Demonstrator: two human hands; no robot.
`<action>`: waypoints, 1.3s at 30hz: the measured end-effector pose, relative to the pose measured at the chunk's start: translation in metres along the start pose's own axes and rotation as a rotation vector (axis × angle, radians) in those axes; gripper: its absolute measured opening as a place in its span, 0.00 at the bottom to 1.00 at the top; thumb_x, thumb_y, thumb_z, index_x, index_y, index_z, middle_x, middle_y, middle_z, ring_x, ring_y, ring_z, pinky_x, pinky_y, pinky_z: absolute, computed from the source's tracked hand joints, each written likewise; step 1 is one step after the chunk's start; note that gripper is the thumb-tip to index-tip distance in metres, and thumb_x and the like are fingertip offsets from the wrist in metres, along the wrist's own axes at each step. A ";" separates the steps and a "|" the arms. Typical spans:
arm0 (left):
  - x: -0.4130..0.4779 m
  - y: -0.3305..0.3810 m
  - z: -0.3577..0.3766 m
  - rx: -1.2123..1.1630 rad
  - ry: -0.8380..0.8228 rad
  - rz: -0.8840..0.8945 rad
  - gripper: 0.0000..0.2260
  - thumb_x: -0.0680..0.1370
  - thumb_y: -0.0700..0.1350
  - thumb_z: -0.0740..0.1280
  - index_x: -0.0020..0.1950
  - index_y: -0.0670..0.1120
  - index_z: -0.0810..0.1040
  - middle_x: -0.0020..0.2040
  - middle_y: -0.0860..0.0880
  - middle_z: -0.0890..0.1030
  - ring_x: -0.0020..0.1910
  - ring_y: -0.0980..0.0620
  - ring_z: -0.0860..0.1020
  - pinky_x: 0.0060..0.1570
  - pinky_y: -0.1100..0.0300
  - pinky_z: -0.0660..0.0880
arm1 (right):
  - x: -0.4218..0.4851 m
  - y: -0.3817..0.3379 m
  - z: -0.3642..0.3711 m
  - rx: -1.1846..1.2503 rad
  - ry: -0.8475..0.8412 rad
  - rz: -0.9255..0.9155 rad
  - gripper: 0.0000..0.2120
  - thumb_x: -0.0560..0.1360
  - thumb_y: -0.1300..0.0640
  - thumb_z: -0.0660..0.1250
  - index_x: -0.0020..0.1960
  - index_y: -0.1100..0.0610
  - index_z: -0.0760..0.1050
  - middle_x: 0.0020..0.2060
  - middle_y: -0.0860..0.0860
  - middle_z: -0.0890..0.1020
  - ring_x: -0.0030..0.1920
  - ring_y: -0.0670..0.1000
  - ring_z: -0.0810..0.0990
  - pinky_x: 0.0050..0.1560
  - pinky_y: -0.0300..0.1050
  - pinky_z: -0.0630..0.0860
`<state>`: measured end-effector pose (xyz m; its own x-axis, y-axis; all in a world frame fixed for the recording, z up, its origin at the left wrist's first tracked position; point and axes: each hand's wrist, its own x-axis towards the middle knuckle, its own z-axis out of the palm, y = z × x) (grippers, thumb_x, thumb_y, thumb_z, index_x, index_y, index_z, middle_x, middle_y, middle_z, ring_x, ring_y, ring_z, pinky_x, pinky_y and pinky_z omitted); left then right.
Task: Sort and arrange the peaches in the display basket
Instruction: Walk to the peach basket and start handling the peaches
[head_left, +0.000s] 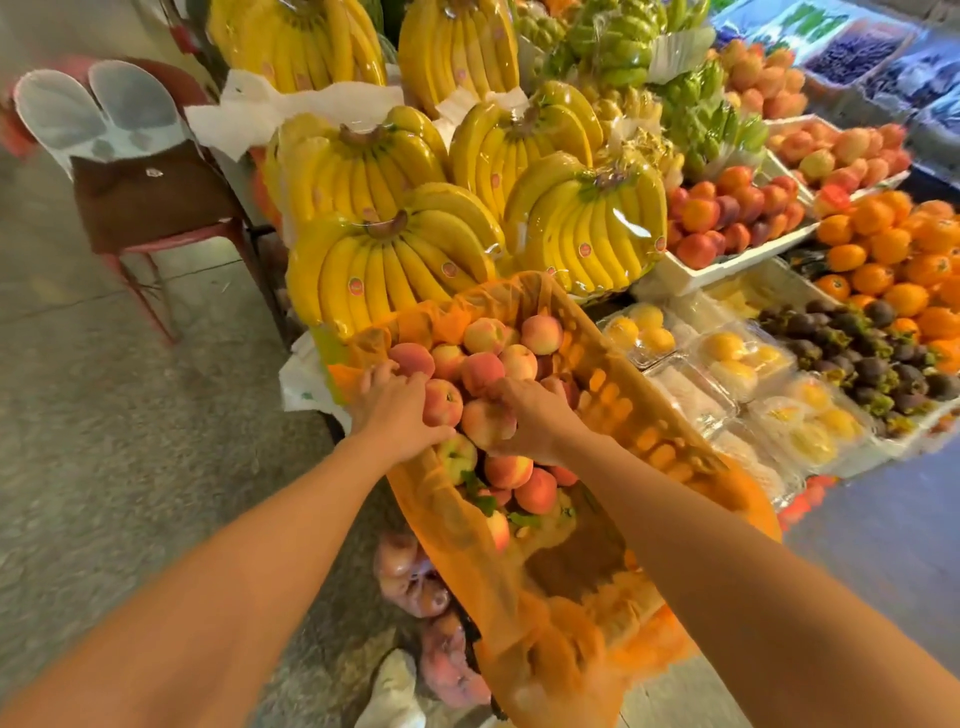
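Note:
An orange plastic basket (639, 415) lined with thin orange plastic holds a heap of pink-red peaches (498, 358) at its far end; its near end shows bare brown bottom. My left hand (395, 410) lies over the left side of the heap, fingers curled round a red peach (442, 402). My right hand (530, 415) reaches in from the right and grips a paler peach (485, 423) in the middle of the heap. A few green leaves lie among the lower peaches (524, 486).
Wrapped banana bunches (395, 265) stand just behind the basket. Clear boxes of yellow fruit (727, 358), dark mangosteens (862, 353) and oranges (893, 249) fill the right. Bagged peaches (415, 582) sit on the floor below. A red chair (150, 208) stands at the left.

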<state>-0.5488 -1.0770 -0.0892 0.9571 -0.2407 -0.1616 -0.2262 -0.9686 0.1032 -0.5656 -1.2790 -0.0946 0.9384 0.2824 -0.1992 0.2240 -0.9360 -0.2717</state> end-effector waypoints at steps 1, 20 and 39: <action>0.001 0.000 0.001 0.000 0.000 -0.003 0.36 0.69 0.69 0.66 0.70 0.49 0.67 0.69 0.45 0.71 0.73 0.43 0.58 0.69 0.49 0.57 | 0.000 0.000 0.000 0.001 0.001 0.002 0.35 0.67 0.42 0.73 0.69 0.49 0.64 0.59 0.49 0.76 0.61 0.54 0.71 0.61 0.54 0.59; 0.006 0.050 -0.017 -0.854 -0.157 0.217 0.43 0.64 0.61 0.76 0.75 0.60 0.61 0.70 0.51 0.69 0.68 0.53 0.68 0.68 0.49 0.68 | -0.025 0.025 -0.054 0.432 0.208 -0.110 0.32 0.66 0.53 0.79 0.66 0.57 0.72 0.57 0.52 0.76 0.53 0.46 0.73 0.52 0.38 0.72; -0.006 0.049 -0.023 -0.870 0.299 -0.140 0.28 0.68 0.53 0.77 0.64 0.51 0.71 0.59 0.52 0.72 0.58 0.52 0.72 0.55 0.57 0.73 | -0.006 0.057 -0.022 0.391 -0.039 0.034 0.31 0.73 0.54 0.72 0.73 0.55 0.64 0.67 0.54 0.71 0.64 0.55 0.73 0.61 0.50 0.73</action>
<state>-0.5617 -1.1210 -0.0607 0.9997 0.0177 0.0191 -0.0055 -0.5707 0.8211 -0.5531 -1.3384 -0.0880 0.9312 0.2674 -0.2475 0.0688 -0.7960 -0.6013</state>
